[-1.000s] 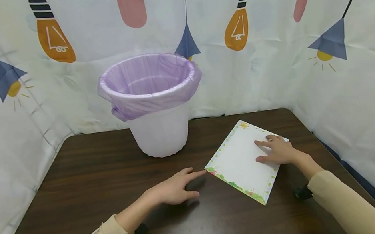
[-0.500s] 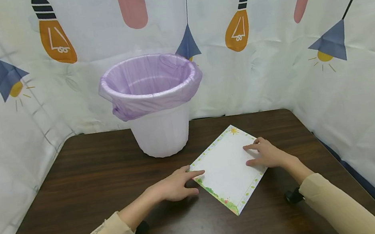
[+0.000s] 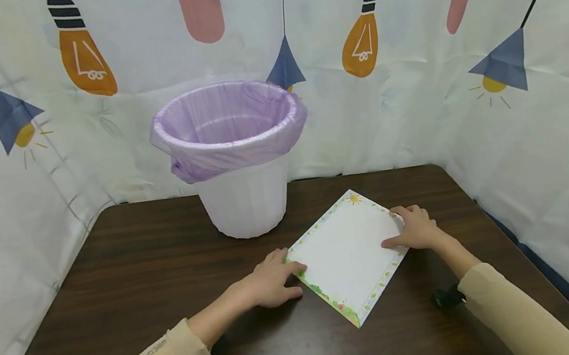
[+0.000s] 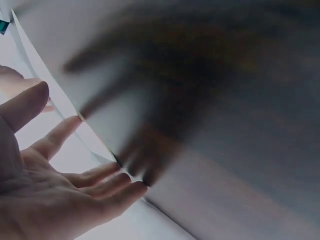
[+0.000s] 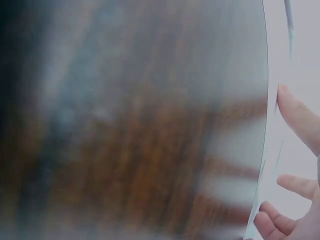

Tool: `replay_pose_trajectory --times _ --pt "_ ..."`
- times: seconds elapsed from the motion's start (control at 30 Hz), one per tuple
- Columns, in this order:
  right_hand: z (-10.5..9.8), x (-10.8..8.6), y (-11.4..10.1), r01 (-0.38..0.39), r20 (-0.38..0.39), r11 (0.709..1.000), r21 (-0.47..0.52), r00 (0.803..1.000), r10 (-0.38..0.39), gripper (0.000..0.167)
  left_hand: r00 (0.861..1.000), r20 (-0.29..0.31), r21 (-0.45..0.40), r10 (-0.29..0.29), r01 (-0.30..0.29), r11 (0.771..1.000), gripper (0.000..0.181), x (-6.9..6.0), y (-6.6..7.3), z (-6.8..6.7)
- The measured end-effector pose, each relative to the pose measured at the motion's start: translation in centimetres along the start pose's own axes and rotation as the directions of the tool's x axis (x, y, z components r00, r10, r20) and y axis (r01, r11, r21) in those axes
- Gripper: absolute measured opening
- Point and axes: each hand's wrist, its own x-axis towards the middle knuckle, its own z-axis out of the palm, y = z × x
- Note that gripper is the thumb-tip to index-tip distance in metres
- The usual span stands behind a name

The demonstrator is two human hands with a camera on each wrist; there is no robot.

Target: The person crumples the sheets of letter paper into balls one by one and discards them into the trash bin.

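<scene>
A white sheet of paper [image 3: 348, 254] with a leafy green border and a small sun in one corner lies turned at an angle on the dark table. My left hand [image 3: 269, 279] rests at its left corner, fingers extended and fingertips touching the paper edge; the left wrist view shows these fingers [image 4: 102, 175] from below. At the right edge is my right hand [image 3: 416, 230], thumb on top of the sheet and the other fingers bent along the edge. Its fingers [image 5: 295, 185] also appear at the right side of the right wrist view.
A white bin [image 3: 244, 202] lined with a purple bag stands behind the sheet, left of centre. The dark wood table [image 3: 155, 270] is bounded at the back and sides by a white curtain [image 3: 419, 10] printed with lamps and bulbs.
The paper has slid left and slightly toward me, with my right hand moving along. My left fingers now overlap its left corner. Since half a second ago, my right fingers have shifted out to its edge.
</scene>
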Motion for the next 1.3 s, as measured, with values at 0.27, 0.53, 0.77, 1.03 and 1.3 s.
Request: replay_pose_trajectory --times 0.27,0.53,0.77,1.03,1.3 --pt "-0.2 0.5 0.1 -0.033 0.002 0.999 -0.010 0.999 0.033 0.103 0.998 -0.057 0.017 -0.007 0.008 1.000 0.025 1.1 0.1 0.0" --pt "-0.2 0.9 -0.1 -0.054 -0.003 0.998 0.045 0.999 0.055 0.100 0.997 -0.073 0.024 0.005 -0.003 1.000 0.012 1.3 0.1 -0.3" --pt "0.2 0.9 -0.6 -0.052 0.033 0.983 0.174 0.998 0.047 0.094 0.994 -0.109 -0.005 0.020 -0.021 1.000 0.008 1.3 0.0 -0.4" --pt "1.3 0.7 -0.2 0.033 0.023 0.955 0.295 0.999 -0.041 0.076 0.988 -0.146 0.087 0.047 -0.034 0.996 0.026 1.5 -0.3 0.1" --pt "0.6 0.4 0.0 0.072 -0.024 0.868 0.491 0.997 -0.069 0.089 0.988 -0.155 0.097 0.027 -0.012 0.995 0.030 1.9 -0.5 -0.2"
